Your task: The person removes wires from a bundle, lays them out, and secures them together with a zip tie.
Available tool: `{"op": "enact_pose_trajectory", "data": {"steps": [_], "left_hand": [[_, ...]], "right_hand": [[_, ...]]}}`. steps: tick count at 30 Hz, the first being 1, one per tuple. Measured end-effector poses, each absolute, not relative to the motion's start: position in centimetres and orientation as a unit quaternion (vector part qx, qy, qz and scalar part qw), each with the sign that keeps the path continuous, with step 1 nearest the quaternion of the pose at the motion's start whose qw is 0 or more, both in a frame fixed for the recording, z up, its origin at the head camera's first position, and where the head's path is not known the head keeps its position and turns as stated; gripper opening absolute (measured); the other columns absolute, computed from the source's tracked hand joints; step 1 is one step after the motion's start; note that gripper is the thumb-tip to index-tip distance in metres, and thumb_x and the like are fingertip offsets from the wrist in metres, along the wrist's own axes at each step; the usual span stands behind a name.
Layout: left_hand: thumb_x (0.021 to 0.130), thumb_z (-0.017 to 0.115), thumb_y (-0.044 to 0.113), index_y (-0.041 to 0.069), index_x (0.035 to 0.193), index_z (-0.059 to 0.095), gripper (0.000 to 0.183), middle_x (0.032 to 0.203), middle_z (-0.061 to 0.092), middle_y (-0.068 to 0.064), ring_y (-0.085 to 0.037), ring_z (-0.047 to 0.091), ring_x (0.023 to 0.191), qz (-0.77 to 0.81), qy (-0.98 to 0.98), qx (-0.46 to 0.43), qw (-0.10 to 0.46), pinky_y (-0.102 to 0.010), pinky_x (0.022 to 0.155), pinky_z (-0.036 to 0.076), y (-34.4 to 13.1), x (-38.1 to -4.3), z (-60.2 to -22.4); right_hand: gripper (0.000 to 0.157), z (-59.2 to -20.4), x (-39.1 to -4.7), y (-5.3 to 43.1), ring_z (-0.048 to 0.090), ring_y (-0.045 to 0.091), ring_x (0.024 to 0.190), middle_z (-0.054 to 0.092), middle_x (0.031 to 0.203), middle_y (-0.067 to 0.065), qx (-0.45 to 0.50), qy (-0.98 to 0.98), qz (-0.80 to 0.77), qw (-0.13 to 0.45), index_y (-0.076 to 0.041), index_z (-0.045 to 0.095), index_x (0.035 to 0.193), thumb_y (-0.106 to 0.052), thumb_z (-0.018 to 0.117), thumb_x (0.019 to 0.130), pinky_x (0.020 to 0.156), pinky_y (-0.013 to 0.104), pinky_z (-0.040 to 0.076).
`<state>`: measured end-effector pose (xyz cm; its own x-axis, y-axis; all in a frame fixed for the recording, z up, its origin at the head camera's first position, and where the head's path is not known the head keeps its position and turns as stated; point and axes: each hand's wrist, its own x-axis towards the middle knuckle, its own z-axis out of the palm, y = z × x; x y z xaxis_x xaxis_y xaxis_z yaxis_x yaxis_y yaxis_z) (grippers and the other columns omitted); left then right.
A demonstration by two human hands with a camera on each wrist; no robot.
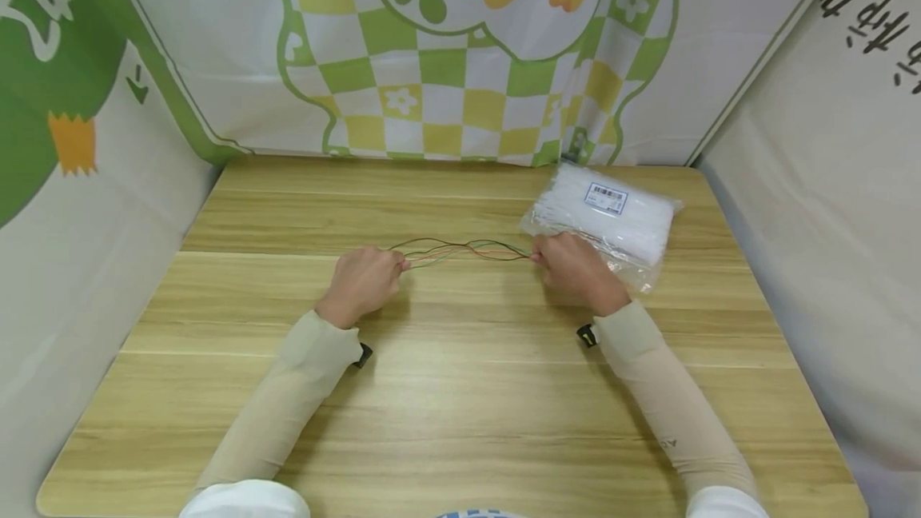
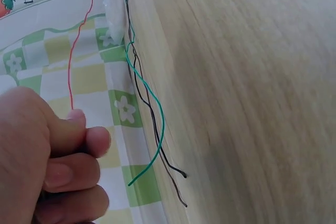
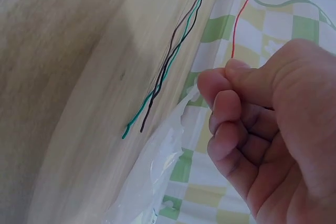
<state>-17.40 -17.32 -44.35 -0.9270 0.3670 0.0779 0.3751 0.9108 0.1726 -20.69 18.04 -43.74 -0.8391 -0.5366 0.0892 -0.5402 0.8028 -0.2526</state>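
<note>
A person's two hands draw a thin red wire (image 2: 70, 77) taut above a wood-grain table (image 1: 460, 414), the left hand (image 1: 364, 282) pinching one end between thumb and forefinger, the right hand (image 1: 576, 268) pinching the other, remaining fingers curled. Below the red strand, a green wire (image 2: 162, 119) and dark wires (image 2: 171, 167) lie loosely twisted together on the tabletop. A clear plastic bag (image 1: 633, 234) of white strips, bearing a blue-edged label (image 1: 606, 198), rests just beside the right hand, before a green-and-yellow checked cloth (image 1: 444, 102).
</note>
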Motion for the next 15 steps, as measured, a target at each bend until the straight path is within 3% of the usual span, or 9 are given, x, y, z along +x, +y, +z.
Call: {"op": "enact_pose_trajectory", "data": {"steps": [3,9,15], "left_hand": [[0.110,0.056,0.025,0.011,0.084,0.070,0.033,0.058,0.033,0.003,-0.014,0.036,0.054,-0.103,-0.977,-0.188,-0.001,-0.030,0.044,0.033,-17.24,-17.49,-44.41],[0.112,0.050,0.029,0.012,0.077,0.059,0.039,0.062,0.040,0.001,-0.017,0.043,0.057,-0.113,-0.977,-0.175,-0.043,-0.032,0.049,0.038,-17.07,-17.69,-44.61],[0.114,0.044,0.032,0.012,0.079,0.060,0.043,0.065,0.045,-0.001,-0.019,0.047,0.060,-0.108,-0.979,-0.159,-0.069,-0.035,0.053,0.041,-16.77,-17.90,-44.78]], "right_hand": [[0.021,-43.68,-20.52,17.89,0.063,0.021,0.067,0.063,0.071,0.002,0.275,-0.952,0.138,0.002,-0.010,0.067,0.083,-0.012,0.063,0.103,0.070,0.042,0.059],[0.027,-43.74,-20.50,17.51,0.059,0.019,0.063,0.061,0.068,0.002,0.266,-0.953,0.147,0.013,-0.013,0.064,0.077,-0.011,0.057,0.103,0.066,0.040,0.057],[0.026,-43.97,-20.62,17.10,0.063,0.021,0.066,0.063,0.070,0.003,0.271,-0.951,0.145,0.023,-0.013,0.065,0.078,-0.011,0.057,0.103,0.068,0.040,0.058]]}}
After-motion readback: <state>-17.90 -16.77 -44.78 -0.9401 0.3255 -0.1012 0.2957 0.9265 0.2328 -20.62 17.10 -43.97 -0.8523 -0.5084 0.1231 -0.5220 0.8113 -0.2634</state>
